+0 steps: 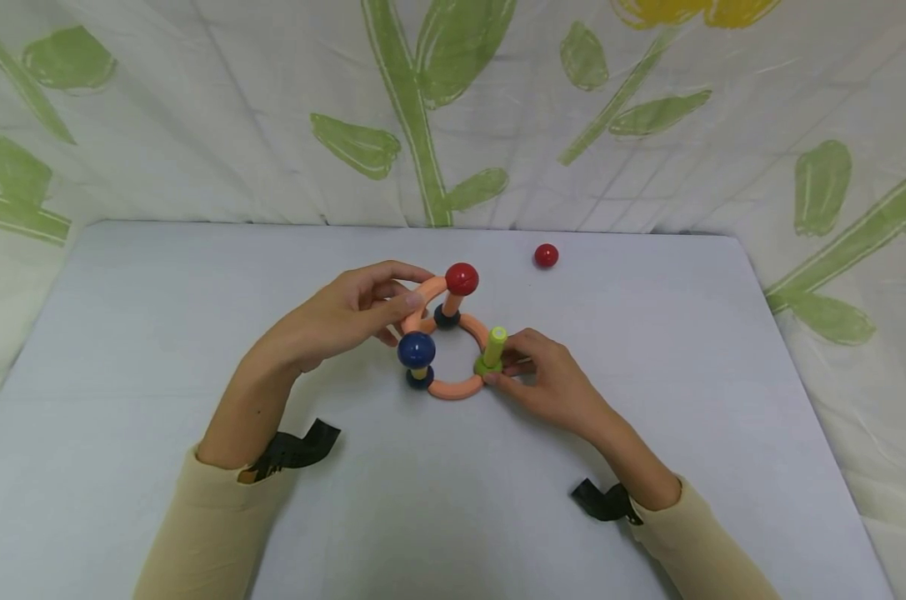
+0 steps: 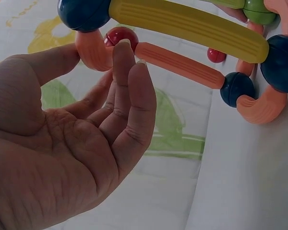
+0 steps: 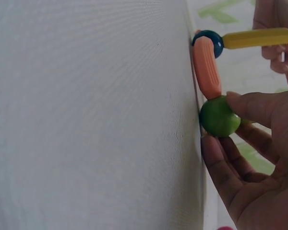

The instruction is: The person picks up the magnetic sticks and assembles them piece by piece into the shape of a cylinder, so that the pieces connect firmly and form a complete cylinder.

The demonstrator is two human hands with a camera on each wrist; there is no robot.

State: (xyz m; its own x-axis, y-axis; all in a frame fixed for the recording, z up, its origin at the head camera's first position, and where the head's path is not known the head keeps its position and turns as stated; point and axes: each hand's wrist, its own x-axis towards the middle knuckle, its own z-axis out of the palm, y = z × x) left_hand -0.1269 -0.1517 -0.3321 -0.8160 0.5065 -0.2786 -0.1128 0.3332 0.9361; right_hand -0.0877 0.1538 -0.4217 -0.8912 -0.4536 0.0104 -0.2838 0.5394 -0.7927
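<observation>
A magnetic ball-and-rod frame stands on the table, with a ring of curved orange rods (image 1: pixel 456 390) at its base. My left hand (image 1: pixel 343 312) pinches the upper curved orange rod (image 1: pixel 427 292), which joins a red ball (image 1: pixel 463 279) and a large blue ball (image 1: pixel 417 350). Below these, a yellow rod (image 2: pixel 187 31) and a straight orange rod (image 2: pixel 180 66) run down to dark blue base balls. At the ring's right side, my right hand (image 1: pixel 548 381) grips a green ball (image 3: pixel 220 116) between thumb and fingers. From that ball a light green rod (image 1: pixel 495 346) rises, its top end bare.
A loose red ball (image 1: pixel 546 256) lies near the back edge of the white table (image 1: pixel 648 300). Behind hangs a white cloth (image 1: pixel 257 125) printed with green leaves. Black straps (image 1: pixel 302 450) stick out from both sleeve cuffs.
</observation>
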